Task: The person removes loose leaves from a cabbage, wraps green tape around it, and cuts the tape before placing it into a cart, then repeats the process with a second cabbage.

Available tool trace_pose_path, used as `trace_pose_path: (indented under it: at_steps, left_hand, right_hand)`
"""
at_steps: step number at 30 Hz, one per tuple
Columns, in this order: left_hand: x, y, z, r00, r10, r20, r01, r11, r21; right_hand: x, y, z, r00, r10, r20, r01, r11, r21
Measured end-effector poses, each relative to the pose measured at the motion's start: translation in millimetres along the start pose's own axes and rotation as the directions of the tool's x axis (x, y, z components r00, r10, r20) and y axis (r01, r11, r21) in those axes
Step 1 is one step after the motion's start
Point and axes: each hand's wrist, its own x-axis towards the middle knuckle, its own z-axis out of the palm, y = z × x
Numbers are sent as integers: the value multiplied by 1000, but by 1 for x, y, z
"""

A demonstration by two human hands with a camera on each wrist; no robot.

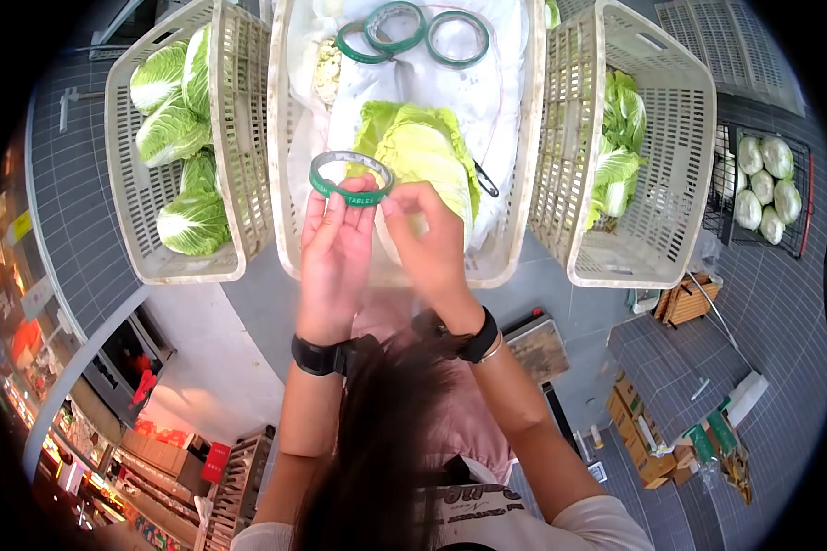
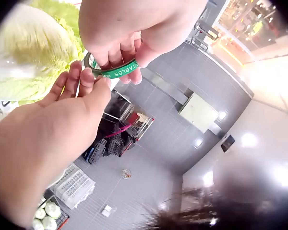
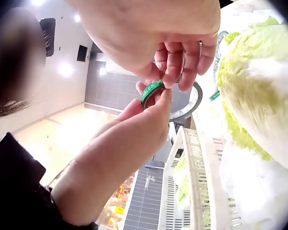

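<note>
A roll of green tape with white lettering is held up in front of the body. My left hand grips it, with fingers reaching inside the ring and the thumb on the printed outer face. At the roll's right edge, my right hand pinches the tape between thumb and forefinger; the right wrist view shows these fingertips meeting at the tape. Just beyond the hands, a napa cabbage with loose yellow-green outer leaves lies on white sheeting. Its near end is partly hidden by my right hand.
Several more green tape rolls lie at the far end of the white crate. A black-handled tool is right of the cabbage. Crates with cabbages stand left and right. A wire basket holds wrapped cabbages.
</note>
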Motion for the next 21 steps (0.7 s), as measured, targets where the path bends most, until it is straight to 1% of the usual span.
trace_pose_path:
  at_steps: [3,6,7,9,10,12,13,14,15,16,17,18,19,20,21]
  left_hand:
    - [-2,-2,2,999,2,-33,1,994,110]
    - [-2,-4,-3,998,-57,6,57,998,28]
    - [0,-4,-6,994,-105,-19,103,991,-89]
    - [9,0,-15,977,-206,-48,179,929,-324]
    - [16,3,-22,940,-323,-108,246,863,-441]
    - [14,3,-15,929,-364,-63,340,910,-238]
    - [13,1,-11,920,-389,-42,381,915,-130]
    - [11,-8,-6,964,-238,-118,249,964,97]
    - [6,-22,-1,985,-71,-158,120,938,324]
    - [-2,-36,5,982,102,-160,1,842,540]
    - [-12,-45,11,955,271,-120,-102,681,725]
    - [-23,-45,21,965,262,27,-187,609,771]
    - [-28,-44,29,966,180,185,-256,579,774]
    - [-33,-45,35,937,87,338,-327,556,764]
    - [-39,-49,40,881,-16,473,-390,542,744]
  right_hand:
    - [-1,7,-14,986,93,137,-114,981,154]
    - [-7,-1,-27,962,106,251,-187,926,328]
    - [-9,-5,-34,964,129,231,-208,910,358]
    - [-16,-13,-51,965,177,193,-244,876,416]
    - [-19,-17,-60,966,210,148,-256,840,479]
    - [-23,-23,-81,958,279,66,-261,756,600]
    - [-25,-24,-93,973,218,77,-225,818,530]
    - [-28,-25,-105,984,157,86,-180,873,454]
    - [-32,-27,-113,990,104,100,-134,918,372]
    - [-35,-33,-115,987,126,101,-156,903,400]
    - [-39,-35,-116,985,152,85,-172,929,327]
    - [-42,-36,-116,983,173,69,-185,949,254]
    - [-41,-36,-115,981,188,47,-193,964,181]
    - [-43,-30,-113,993,120,8,-120,989,90]
    - [-44,-30,-111,998,59,-26,-59,998,10]
